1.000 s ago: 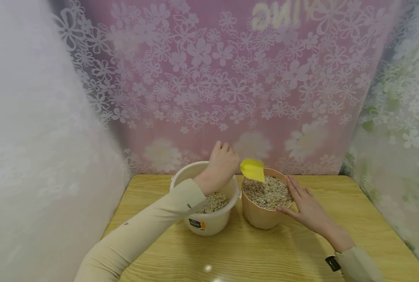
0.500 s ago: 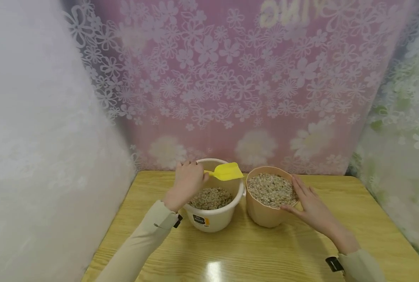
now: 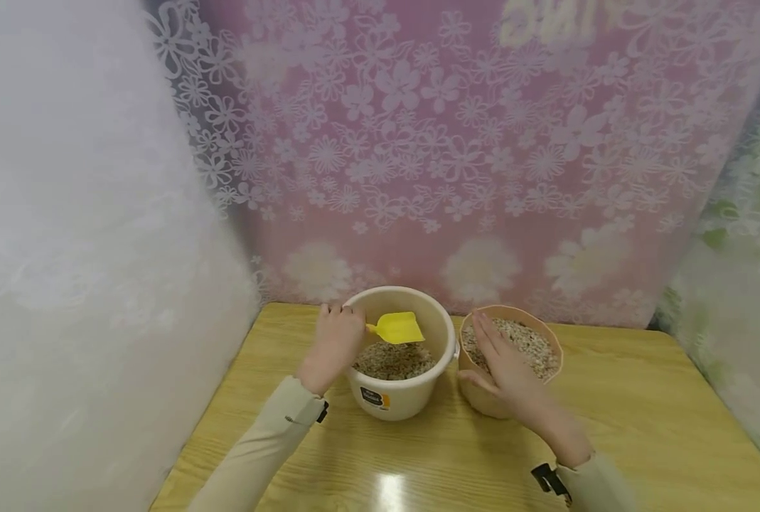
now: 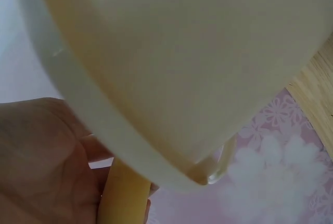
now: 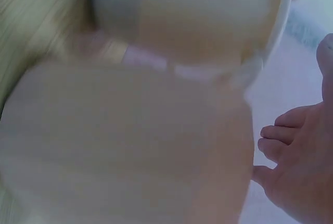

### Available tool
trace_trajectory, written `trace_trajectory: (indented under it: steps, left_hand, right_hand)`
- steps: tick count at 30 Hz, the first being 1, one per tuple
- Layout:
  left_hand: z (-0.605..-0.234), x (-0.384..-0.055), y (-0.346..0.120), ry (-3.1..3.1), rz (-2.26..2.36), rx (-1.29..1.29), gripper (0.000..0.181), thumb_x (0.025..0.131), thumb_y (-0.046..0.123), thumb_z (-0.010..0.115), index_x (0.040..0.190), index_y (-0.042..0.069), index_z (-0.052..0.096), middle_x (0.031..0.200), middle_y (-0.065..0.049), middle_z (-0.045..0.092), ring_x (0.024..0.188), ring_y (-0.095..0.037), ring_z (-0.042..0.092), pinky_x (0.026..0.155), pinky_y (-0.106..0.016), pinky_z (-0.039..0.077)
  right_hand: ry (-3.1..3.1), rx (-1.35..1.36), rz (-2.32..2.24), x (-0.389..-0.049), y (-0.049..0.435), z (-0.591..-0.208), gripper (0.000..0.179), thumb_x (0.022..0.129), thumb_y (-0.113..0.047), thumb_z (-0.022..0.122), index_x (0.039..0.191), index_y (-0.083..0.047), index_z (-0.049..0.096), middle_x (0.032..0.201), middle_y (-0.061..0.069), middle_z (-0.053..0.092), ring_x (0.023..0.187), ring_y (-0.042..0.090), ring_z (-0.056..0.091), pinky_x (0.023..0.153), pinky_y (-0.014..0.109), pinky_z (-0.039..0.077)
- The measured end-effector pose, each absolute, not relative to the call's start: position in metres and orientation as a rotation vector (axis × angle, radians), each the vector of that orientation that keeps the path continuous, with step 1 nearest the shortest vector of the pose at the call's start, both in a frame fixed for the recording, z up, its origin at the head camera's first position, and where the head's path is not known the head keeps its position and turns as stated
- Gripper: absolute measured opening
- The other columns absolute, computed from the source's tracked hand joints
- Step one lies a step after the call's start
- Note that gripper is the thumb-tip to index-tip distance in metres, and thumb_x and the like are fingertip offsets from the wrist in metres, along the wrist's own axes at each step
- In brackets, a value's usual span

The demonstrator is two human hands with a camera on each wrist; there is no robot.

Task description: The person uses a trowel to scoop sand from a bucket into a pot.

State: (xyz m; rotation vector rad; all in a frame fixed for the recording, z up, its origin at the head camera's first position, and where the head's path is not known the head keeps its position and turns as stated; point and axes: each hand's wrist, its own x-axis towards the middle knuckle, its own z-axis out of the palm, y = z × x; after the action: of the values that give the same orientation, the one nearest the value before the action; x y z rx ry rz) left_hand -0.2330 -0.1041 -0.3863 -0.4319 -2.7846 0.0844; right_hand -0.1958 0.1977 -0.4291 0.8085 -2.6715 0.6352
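My left hand [image 3: 336, 341] grips the handle of a small yellow toy shovel [image 3: 400, 328]. The shovel's blade lies over the mouth of a cream bucket [image 3: 411, 400], which holds a low layer of speckled grit [image 3: 392, 361]. In the left wrist view the yellow handle [image 4: 125, 195] shows below the bucket's rim [image 4: 99, 114]. To the right stands a peach faceted pot [image 3: 482, 400], filled nearly to its rim with similar grit. My right hand [image 3: 506, 370], fingers extended, is over the pot's left part; whether it touches the pot cannot be told.
Bucket and pot stand side by side on a wood-grain table [image 3: 469, 469]. Behind rises a pink flowered curtain [image 3: 418, 178]. Pale sheets hang at the left [image 3: 98, 213] and right. The bucket's handle lug faces the pot.
My left hand has swung the shovel from over the pot leftward to over the bucket. My right hand has left the pot's right rim and moved left across it.
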Motion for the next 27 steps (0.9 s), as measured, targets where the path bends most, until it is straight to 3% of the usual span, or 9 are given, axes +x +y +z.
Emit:
trace_trajectory:
  steps: [3,6,10,16,27]
  left_hand:
    - [-0.39,-0.236,-0.099,-2.763,0.198,-0.432,0.039,0.086,0.043,0.079,0.089,0.006,0.066,0.087,-0.011,0.071,0.094,-0.031,0.064,0.089,-0.042,0.04]
    - [-0.391,-0.237,-0.094,-2.714,0.399,-0.43,0.028,0.09,0.03,0.078,0.079,0.009,0.063,0.076,-0.005,0.067,0.087,-0.025,0.061,0.086,-0.039,0.038]
    - [-0.388,-0.239,-0.088,-2.702,0.692,-0.419,0.033,0.096,0.021,0.07,0.067,0.014,0.055,0.065,0.001,0.054,0.076,-0.019,0.051,0.081,-0.034,0.035]
    - [-0.394,-0.245,-0.08,-2.697,0.998,-0.417,0.044,0.1,0.022,0.065,0.06,0.017,0.048,0.059,0.002,0.041,0.069,-0.017,0.034,0.077,-0.033,0.027]
    - [-0.411,-0.262,-0.075,-2.718,1.003,-0.497,0.038,0.098,0.022,0.067,0.062,0.017,0.055,0.059,0.004,0.048,0.067,-0.016,0.041,0.077,-0.033,0.032]
  right_hand:
    - [-2.652,0.833,0.62,-0.197,0.18,-0.433,0.095,0.096,-0.045,0.066,0.16,0.001,0.014,0.167,0.019,0.014,0.151,0.042,0.02,0.115,0.064,0.023]
    - [-2.67,0.833,0.598,-0.199,0.165,-0.439,0.098,0.094,-0.052,0.065,0.16,0.002,0.016,0.168,0.017,0.013,0.152,0.038,0.019,0.117,0.062,0.022]
    - [-2.696,0.814,0.582,-0.203,0.154,-0.444,0.105,0.09,-0.058,0.067,0.159,0.004,0.017,0.168,0.017,0.01,0.153,0.037,0.016,0.118,0.06,0.019]
    - [-2.701,0.789,0.581,-0.204,0.152,-0.445,0.111,0.087,-0.06,0.069,0.159,0.004,0.015,0.168,0.017,0.009,0.152,0.039,0.018,0.119,0.059,0.02]
    - [-2.692,0.798,0.522,-0.204,0.153,-0.444,0.11,0.088,-0.061,0.068,0.159,0.004,0.015,0.167,0.02,0.012,0.152,0.04,0.019,0.118,0.059,0.021]
